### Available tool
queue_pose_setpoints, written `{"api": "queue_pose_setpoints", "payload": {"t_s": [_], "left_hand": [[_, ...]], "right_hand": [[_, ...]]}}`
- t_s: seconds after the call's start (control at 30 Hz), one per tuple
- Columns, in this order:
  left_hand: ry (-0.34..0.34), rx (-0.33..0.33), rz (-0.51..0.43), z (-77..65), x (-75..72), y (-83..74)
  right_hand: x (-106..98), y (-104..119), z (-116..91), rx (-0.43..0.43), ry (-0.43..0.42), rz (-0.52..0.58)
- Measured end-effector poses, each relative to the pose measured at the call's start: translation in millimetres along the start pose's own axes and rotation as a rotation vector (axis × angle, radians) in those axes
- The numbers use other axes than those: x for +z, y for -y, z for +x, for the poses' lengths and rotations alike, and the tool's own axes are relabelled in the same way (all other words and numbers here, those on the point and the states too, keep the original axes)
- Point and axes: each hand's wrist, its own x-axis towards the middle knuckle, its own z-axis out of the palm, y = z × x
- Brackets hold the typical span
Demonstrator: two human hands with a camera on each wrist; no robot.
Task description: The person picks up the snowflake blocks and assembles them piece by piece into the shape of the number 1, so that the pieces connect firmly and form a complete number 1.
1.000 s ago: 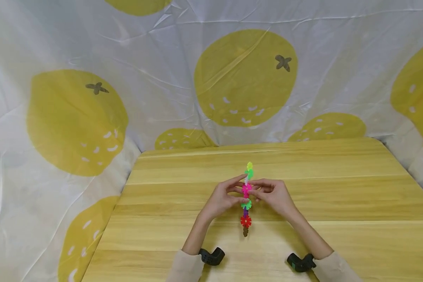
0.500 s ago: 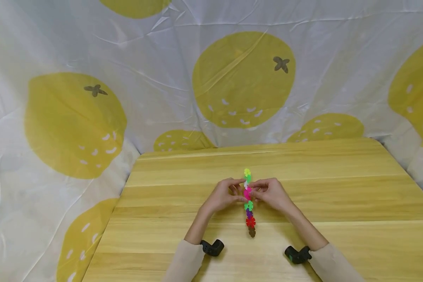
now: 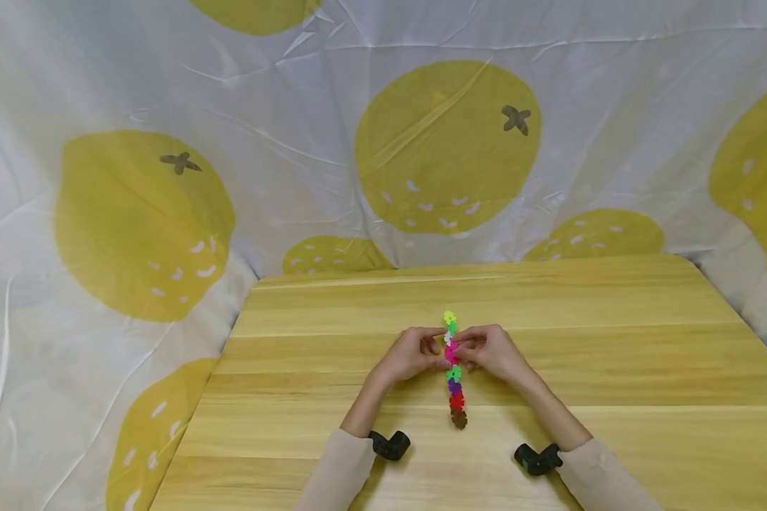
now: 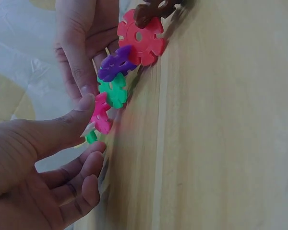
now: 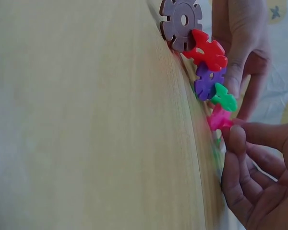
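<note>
A chain of slotted plastic snowflake discs [image 3: 454, 374] runs away from me over the table's middle, its discs joined edge to edge. From far to near they are yellow, green, white, pink, green, purple, red and brown. My right hand [image 3: 495, 353] pinches the pink disc [image 5: 220, 118] between thumb and fingers. From the other side my left hand [image 3: 410, 355] holds the chain, thumb by the pink disc and forefinger by the white one. The brown disc [image 5: 181, 21] and red disc [image 4: 141, 38] at the near end extend free of both hands. Fingers partly hide the white disc.
A light wooden table [image 3: 645, 341] lies under the hands. Behind it and at the left hangs a pale cloth [image 3: 281, 142] printed with yellow lemons. Black wrist devices [image 3: 391, 446] sit at both sleeve cuffs.
The chain's far end has come slightly towards me, and its near end has swung a little right. More of the brown disc's face shows. Both hands keep their hold.
</note>
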Motion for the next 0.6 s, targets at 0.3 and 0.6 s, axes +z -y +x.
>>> {"api": "queue_pose_setpoints", "payload": {"t_s": [0.3, 0.6], "left_hand": [[-0.015, -0.006, 0.014, -0.1, -0.6, 1.9], [-0.032, -0.014, 0.031, -9.6, -9.3, 5.0]], "right_hand": [[0.9, -0.1, 2.4, -0.009, 0.007, -0.006], [-12.3, -2.6, -6.5, 0.023, -0.028, 0.01]]}}
